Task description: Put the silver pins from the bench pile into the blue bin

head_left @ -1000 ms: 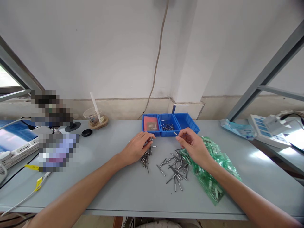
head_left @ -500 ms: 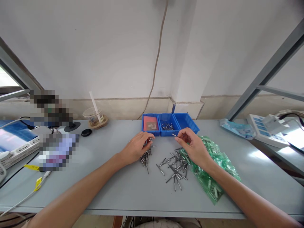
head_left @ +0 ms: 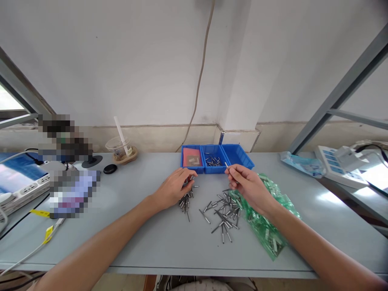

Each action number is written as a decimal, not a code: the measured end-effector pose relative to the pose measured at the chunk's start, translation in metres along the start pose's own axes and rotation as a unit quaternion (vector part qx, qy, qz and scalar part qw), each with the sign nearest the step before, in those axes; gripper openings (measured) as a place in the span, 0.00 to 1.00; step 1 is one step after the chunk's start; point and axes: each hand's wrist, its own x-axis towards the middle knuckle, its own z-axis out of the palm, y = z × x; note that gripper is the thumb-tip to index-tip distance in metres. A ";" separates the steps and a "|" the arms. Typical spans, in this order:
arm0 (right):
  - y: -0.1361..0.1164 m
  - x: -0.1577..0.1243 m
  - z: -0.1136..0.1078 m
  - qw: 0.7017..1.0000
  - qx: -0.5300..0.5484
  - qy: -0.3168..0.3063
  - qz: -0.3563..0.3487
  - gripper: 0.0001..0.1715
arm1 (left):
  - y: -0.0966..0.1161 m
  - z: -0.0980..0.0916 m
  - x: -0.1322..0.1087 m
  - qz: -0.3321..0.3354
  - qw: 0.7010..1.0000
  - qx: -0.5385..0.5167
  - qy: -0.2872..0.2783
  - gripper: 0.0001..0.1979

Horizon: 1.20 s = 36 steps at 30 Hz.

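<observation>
My right hand (head_left: pixel 245 180) pinches a small metal pin (head_left: pixel 226 164) between thumb and fingers, its tip pointing up and left before the blue bins. My left hand (head_left: pixel 174 188) rests curled over a pile of metal pins (head_left: pixel 185 202); silvery ends show between its thumb and fingers, the rest hidden by the hand. These pins have a thick bright end and a thinner dark shaft. A looser heap of the same pins (head_left: pixel 226 216) lies between the hands. Under my right forearm is a green plastic bag (head_left: pixel 266 230) with pieces inside.
Three joined blue bins (head_left: pixel 216 169) stand by the wall; the left holds a red sheet (head_left: pixel 188 153) and a small bag, the middle several pins. A plastic cup (head_left: pixel 118 146) and black disc (head_left: pixel 110 169) sit left. Power strips (head_left: pixel 33 188) and cables lie left, a blue packet (head_left: pixel 303 163) right.
My right hand has turned, and the pin in it has swung from pointing left to pointing more upward and slightly right. My left hand stays in place.
</observation>
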 end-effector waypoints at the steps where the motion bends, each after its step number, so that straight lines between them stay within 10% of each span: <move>1: -0.001 0.000 0.000 1.000 0.025 -0.005 0.011 0.18 | 0.000 0.000 0.000 -0.001 1.000 0.000 0.000 0.10; 10: -0.004 0.000 -0.001 0.994 0.103 -0.020 0.042 0.15 | -0.001 0.001 -0.001 -0.002 1.000 0.013 -0.009 0.10; 24: 0.007 -0.001 0.002 0.937 -0.298 0.067 -0.169 0.07 | -0.005 0.003 0.001 0.080 0.995 0.030 0.047 0.11; 36: 0.003 0.003 -0.001 0.998 -0.024 0.053 0.022 0.26 | -0.005 0.004 0.001 0.085 0.995 0.039 0.040 0.11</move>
